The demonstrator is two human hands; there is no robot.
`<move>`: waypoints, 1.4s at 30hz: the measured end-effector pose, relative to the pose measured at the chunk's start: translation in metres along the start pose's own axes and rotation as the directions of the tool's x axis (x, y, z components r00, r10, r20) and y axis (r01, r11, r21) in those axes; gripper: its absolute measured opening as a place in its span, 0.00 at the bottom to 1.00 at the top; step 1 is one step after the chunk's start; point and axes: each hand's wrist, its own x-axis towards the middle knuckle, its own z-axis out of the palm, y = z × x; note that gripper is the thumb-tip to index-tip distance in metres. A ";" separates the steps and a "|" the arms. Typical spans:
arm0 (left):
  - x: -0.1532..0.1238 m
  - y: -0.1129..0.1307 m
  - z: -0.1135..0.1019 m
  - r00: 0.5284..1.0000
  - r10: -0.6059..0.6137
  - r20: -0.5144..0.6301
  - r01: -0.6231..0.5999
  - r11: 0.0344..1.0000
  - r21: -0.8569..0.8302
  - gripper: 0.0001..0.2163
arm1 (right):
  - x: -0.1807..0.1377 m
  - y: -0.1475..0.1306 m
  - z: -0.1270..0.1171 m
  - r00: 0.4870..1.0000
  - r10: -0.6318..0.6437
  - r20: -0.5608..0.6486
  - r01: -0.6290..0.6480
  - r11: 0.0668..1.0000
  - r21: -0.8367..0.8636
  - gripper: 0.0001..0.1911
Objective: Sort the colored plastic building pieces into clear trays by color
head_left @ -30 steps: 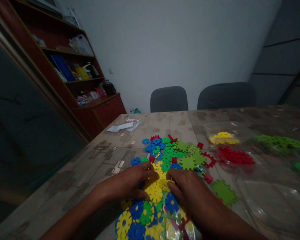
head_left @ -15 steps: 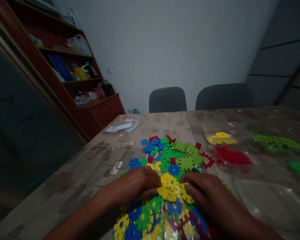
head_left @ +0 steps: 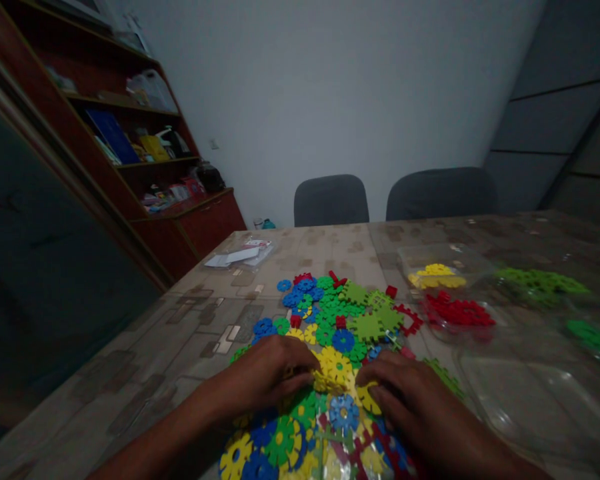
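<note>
Head view: a bunch of yellow flower-shaped plastic gear pieces (head_left: 337, 367) lies near the close edge of a brown patterned table (head_left: 180, 333), and both hands are on it.

The left hand (head_left: 267, 373) sits on the left side of the yellow bunch. Its fingers are bent, and the thumb and fingertips press on the edge of the bunch. The room is dark, so I cannot tell if they really pinch a piece. The right hand (head_left: 410, 393) sits on the right side of the yellow bunch. Its fingers lie flat and loose, and the tips touch a yellow piece without holding it.

All around the yellow bunch is a big heap of blue, green and red plastic gear pieces (head_left: 330, 307). It spreads out behind the bunch and also in front of it, between the two arms.

Behind the yellow bunch and to its right are see-through plastic trays. One holds more yellow pieces (head_left: 437, 275), one holds red pieces (head_left: 457, 312), and further right is one with green pieces (head_left: 540, 283). Another see-through tray (head_left: 530, 393) is right of the bunch, past the right hand.

Behind the bunch and to its left, well apart, lies a clear bag with white paper (head_left: 240, 255). Far behind the bunch, past the table, stand two grey chairs (head_left: 331, 200). Far left of the bunch is a dark red wooden shelf (head_left: 145, 167).
</note>
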 end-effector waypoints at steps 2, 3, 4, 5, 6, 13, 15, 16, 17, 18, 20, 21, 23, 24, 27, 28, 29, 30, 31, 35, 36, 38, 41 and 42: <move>-0.001 0.000 0.000 0.998 -0.035 -0.050 0.034 0.999 -0.029 0.10 | 0.001 -0.003 0.002 1.000 0.005 0.007 -0.005 1.000 -0.008 0.13; -0.001 -0.001 0.001 0.996 -0.050 -0.078 0.046 0.998 -0.051 0.10 | 0.002 -0.005 0.003 1.000 0.005 0.007 -0.005 1.000 -0.009 0.13; -0.001 0.000 0.002 0.993 -0.062 -0.105 0.054 0.995 -0.079 0.09 | 0.003 -0.006 0.004 1.000 0.002 0.004 -0.002 1.000 -0.010 0.12; -0.001 0.000 0.002 0.990 -0.068 -0.127 0.054 0.993 -0.105 0.09 | 0.004 -0.008 0.004 1.000 -0.002 0.000 0.002 1.000 -0.011 0.12; -0.001 0.001 0.003 0.987 -0.069 -0.142 0.051 0.991 -0.126 0.07 | 0.005 -0.009 0.004 1.000 -0.007 -0.004 0.007 1.000 -0.011 0.12; 0.002 0.009 0.004 0.977 -0.031 -0.210 -0.006 0.985 -0.172 0.05 | -0.005 -0.006 -0.015 0.992 -0.056 -0.110 0.048 0.996 -0.074 0.12; 0.003 0.008 0.004 0.975 -0.014 -0.220 -0.026 0.984 -0.176 0.05 | -0.008 0.001 -0.027 0.979 -0.061 -0.195 0.040 0.993 -0.112 0.13; 0.003 0.006 0.005 0.974 -0.005 -0.226 -0.037 0.983 -0.178 0.05 | -0.009 0.006 -0.036 0.966 -0.074 -0.247 0.040 0.989 -0.140 0.14; 0.003 0.005 0.006 0.972 0.002 -0.234 -0.046 0.982 -0.181 0.05 | -0.009 0.010 -0.046 0.950 -0.098 -0.296 0.048 0.984 -0.172 0.14; 0.002 0.004 0.006 0.971 0.004 -0.240 -0.050 0.981 -0.185 0.04 | -0.008 0.015 -0.058 0.934 -0.119 -0.337 0.051 0.977 -0.205 0.13; 0.003 0.003 0.008 0.968 0.003 -0.249 -0.052 0.980 -0.190 0.04 | -0.004 0.023 -0.086 0.910 -0.108 -0.401 -0.001 0.965 -0.263 0.12; 0.003 0.002 0.008 0.969 -0.002 -0.247 -0.047 0.980 -0.191 0.04 | -0.001 0.027 -0.100 0.902 -0.060 -0.427 -0.071 0.956 -0.285 0.11; 0.004 0.003 0.008 0.970 -0.018 -0.242 -0.030 0.981 -0.192 0.04 | 0.006 0.035 -0.129 0.863 0.052 -0.502 -0.236 0.921 -0.310 0.09; 0.005 0.003 0.008 0.970 -0.027 -0.242 -0.020 0.981 -0.191 0.04 | 0.010 0.039 -0.142 0.836 0.096 -0.541 -0.304 0.901 -0.310 0.10; 0.009 0.002 0.007 0.968 -0.038 -0.249 -0.012 0.981 -0.195 0.05 | 0.025 0.056 -0.171 0.791 0.166 -0.589 -0.392 0.876 -0.279 0.12; 0.010 0.002 0.007 0.967 -0.040 -0.253 -0.012 0.980 -0.199 0.05 | 0.030 0.061 -0.177 0.785 0.185 -0.591 -0.406 0.874 -0.266 0.12; 0.011 0.001 0.007 0.966 -0.043 -0.256 -0.011 0.979 -0.204 0.05 | 0.034 0.065 -0.182 0.780 0.202 -0.593 -0.418 0.872 -0.253 0.13; 0.013 0.000 0.007 0.965 -0.048 -0.258 -0.008 0.977 -0.211 0.05 | 0.037 0.069 -0.185 0.774 0.216 -0.595 -0.427 0.872 -0.240 0.13; 0.014 -0.001 0.007 0.964 -0.056 -0.260 -0.003 0.976 -0.220 0.05 | 0.039 0.071 -0.187 0.769 0.227 -0.597 -0.433 0.872 -0.226 0.13; 0.020 -0.005 0.010 0.954 -0.100 -0.281 0.019 0.961 -0.277 0.04 | 0.025 0.069 -0.176 0.769 0.257 -0.585 -0.420 0.893 -0.160 0.12; 0.023 -0.007 0.010 0.950 -0.119 -0.288 0.022 0.947 -0.320 0.04 | 0.016 0.067 -0.168 0.786 0.246 -0.568 -0.396 0.905 -0.156 0.11; 0.035 -0.010 0.011 0.940 -0.167 -0.297 0.018 0.895 -0.446 0.03 | -0.007 0.061 -0.143 0.853 0.163 -0.496 -0.288 0.939 -0.188 0.10; 0.072 -0.012 0.006 0.928 -0.218 -0.302 -0.010 0.795 -0.606 0.02 | -0.042 0.051 -0.093 0.944 -0.078 -0.320 -0.016 0.960 -0.281 0.11; 0.090 -0.011 0.003 0.924 -0.224 -0.311 -0.024 0.778 -0.628 0.02 | -0.050 0.047 -0.077 0.955 -0.122 -0.271 0.036 0.953 -0.299 0.11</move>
